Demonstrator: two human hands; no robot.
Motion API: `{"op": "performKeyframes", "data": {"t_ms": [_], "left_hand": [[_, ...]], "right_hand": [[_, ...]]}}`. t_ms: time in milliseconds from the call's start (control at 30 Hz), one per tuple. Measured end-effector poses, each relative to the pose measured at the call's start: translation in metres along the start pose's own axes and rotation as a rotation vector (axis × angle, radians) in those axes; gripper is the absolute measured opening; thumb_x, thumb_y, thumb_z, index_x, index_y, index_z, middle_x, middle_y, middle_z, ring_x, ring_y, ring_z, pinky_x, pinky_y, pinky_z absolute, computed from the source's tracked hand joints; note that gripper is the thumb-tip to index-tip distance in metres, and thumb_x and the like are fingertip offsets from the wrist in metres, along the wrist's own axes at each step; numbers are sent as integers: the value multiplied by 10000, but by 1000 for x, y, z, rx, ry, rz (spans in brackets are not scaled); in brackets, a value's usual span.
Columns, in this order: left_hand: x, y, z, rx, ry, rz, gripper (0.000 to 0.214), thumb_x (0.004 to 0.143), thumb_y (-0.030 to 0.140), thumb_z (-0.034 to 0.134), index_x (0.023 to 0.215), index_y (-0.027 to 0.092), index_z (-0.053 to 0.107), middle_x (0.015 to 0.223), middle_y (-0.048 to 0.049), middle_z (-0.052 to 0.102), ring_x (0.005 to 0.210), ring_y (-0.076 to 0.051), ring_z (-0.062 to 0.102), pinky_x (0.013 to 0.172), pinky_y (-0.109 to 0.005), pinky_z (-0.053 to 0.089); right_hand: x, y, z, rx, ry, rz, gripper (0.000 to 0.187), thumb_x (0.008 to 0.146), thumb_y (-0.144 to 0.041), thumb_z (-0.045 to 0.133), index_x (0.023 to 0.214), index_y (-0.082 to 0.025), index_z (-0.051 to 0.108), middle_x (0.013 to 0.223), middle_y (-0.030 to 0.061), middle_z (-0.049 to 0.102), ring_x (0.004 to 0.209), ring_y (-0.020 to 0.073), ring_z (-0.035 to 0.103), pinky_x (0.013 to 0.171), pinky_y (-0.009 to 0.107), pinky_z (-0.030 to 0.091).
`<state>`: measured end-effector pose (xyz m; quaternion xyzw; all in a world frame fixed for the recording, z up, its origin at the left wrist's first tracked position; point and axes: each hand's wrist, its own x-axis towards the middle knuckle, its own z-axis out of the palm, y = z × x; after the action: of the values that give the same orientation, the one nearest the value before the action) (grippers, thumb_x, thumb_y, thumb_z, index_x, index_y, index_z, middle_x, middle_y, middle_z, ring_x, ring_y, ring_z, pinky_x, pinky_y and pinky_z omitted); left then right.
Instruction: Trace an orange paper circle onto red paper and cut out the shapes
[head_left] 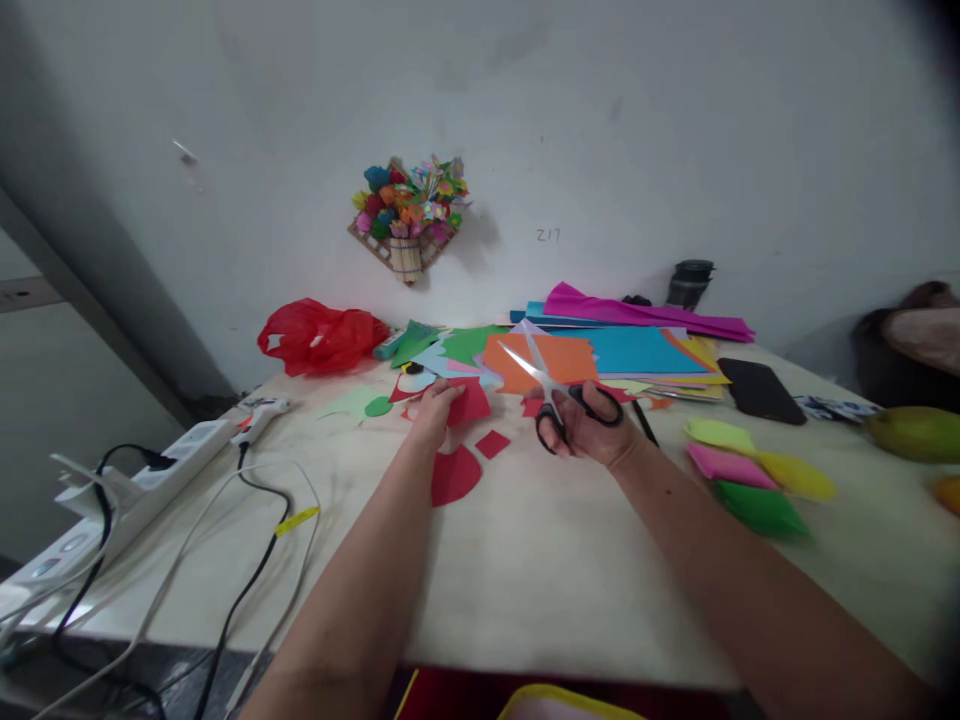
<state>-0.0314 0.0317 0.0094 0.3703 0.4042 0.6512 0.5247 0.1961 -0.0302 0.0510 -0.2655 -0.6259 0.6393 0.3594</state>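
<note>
Black-handled scissors (549, 385) are in my right hand (589, 428), with fingers through the loops and the blades spread apart, pointing up and left over the orange paper (536, 362). My left hand (436, 412) pinches a piece of red paper (470, 402) by its left side. Just below lie a small red paper square (493, 444) and a larger red piece with a rounded edge (456, 476), partly covered by my left forearm. A green paper oval (378, 406) rests left of my left hand.
Coloured sheets (637, 350) are stacked at the back, under magenta paper (645, 312). A red plastic bag (319, 337) sits at back left. A power strip (142, 480) with cables runs along the left. At right are a black phone (761, 390), small coloured packets (761, 510) and a green fruit (915, 434).
</note>
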Motion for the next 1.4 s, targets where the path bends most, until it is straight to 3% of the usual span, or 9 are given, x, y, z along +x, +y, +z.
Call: {"op": "performKeyframes", "data": {"t_ms": [133,267,367,633,800,1067,1400], "left_hand": [[-3,2,0,52,-99,10,179,526,191,703,578,179,532,578,20,596,551,-142,572,541,-232,422],[-6,5,2,66,-273,-27,143,546,175,678,602,176,547,581,13,596,530,-136,562,517,-227,410],[-7,7,1,74,-345,-54,139,552,170,667,627,166,550,598,9,599,529,-126,560,526,-222,410],[-8,10,0,107,-422,-84,180,564,185,666,599,155,492,554,37,568,492,-100,534,496,-197,377],[-8,11,0,109,-417,-75,169,554,186,679,664,137,561,604,7,607,524,-111,555,533,-211,401],[-9,9,1,148,-457,-150,188,570,210,678,710,126,586,635,-25,636,541,-138,580,533,-236,427],[-14,9,3,127,-625,-217,177,607,207,689,716,108,592,659,-40,635,584,-129,592,577,-228,444]], "right_hand": [[-4,-9,-8,-56,121,-67,669,627,-700,384,1024,-181,527,586,24,555,382,98,449,353,210,264],[0,0,-24,-289,137,92,431,682,-506,534,912,-143,568,562,27,572,396,108,497,335,201,277],[4,12,-34,-389,178,165,356,669,-470,580,803,-140,572,489,-4,541,363,86,470,327,189,277],[-1,9,-43,-464,46,284,383,641,-476,607,799,-128,567,479,-20,547,360,66,466,364,185,346],[-5,4,-44,-454,2,357,371,650,-497,591,723,-137,535,466,-25,534,334,56,444,343,181,316],[0,11,-37,-477,-67,293,430,675,-499,568,867,-114,555,529,-5,567,355,60,474,337,178,284],[5,14,-28,-509,-85,249,399,693,-492,557,859,-128,552,552,3,583,372,62,490,353,179,284]]}}
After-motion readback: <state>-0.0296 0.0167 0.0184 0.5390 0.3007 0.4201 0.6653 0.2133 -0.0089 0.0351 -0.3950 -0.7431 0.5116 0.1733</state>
